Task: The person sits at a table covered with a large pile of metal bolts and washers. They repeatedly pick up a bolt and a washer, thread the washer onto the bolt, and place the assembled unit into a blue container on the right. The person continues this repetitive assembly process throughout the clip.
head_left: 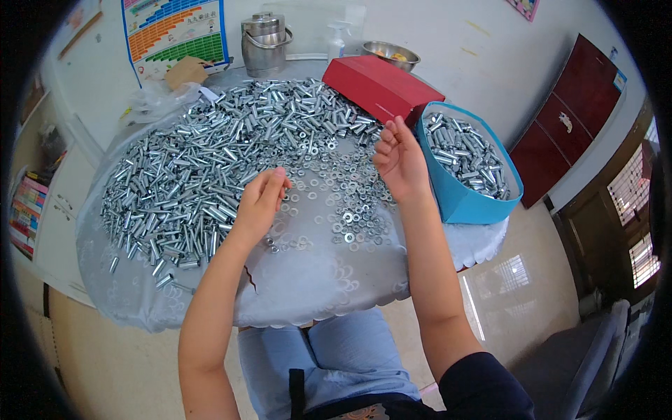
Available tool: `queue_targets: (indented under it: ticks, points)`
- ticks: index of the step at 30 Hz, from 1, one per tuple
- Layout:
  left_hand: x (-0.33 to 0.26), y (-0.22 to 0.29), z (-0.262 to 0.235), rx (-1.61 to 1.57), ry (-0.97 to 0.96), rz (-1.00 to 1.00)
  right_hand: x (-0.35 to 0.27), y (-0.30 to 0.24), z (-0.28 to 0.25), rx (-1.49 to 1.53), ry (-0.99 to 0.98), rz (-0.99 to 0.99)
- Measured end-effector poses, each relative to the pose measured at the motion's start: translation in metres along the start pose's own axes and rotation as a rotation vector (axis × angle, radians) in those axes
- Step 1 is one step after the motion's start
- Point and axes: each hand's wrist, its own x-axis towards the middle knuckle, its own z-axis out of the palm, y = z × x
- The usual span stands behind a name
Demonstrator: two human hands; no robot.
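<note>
My left hand (260, 201) is over the right edge of a big heap of silver metal sleeves (203, 168), its fingers curled and its thumb on top. Whatever it may hold is hidden. Raised above the table's right side, my right hand (404, 162) has its fingers bent inward near the thumb; I cannot make out anything in them. Between the hands lie many loose flat washers (350, 217), spread over the table. Close to the right hand stands a light blue box (465, 199) filled with metal sleeve pieces (467, 157).
A red box (381, 84) lies at the back beside the blue one. Behind the heap are a steel pail (264, 49), a spray bottle (339, 42), a metal bowl (392, 52) and a plastic bag (157, 103). A pale cloth (322, 280) covers the table.
</note>
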Motion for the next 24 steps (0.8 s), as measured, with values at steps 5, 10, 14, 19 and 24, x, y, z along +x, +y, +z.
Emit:
queue_targets:
  ticks: [5, 10, 14, 19, 24]
  points:
    - [0.003, -0.003, -0.003, 0.038, 0.037, 0.047, -0.003, 0.004, 0.006, -0.227, 0.133, -0.049]
    - [0.002, -0.005, 0.000, 0.088, 0.047, 0.056, -0.005, 0.001, 0.005, -0.287, 0.187, -0.095]
    - [0.004, -0.009, -0.004, 0.100, 0.031, 0.038, -0.007, -0.001, 0.008, -0.402, 0.211, -0.129]
    - [0.003, -0.009, -0.003, 0.152, 0.048, 0.082, -0.007, 0.001, 0.010, -0.462, 0.231, -0.143]
    - [0.002, -0.013, -0.003, 0.207, 0.053, 0.104, -0.004, 0.000, 0.003, -0.698, 0.260, -0.188]
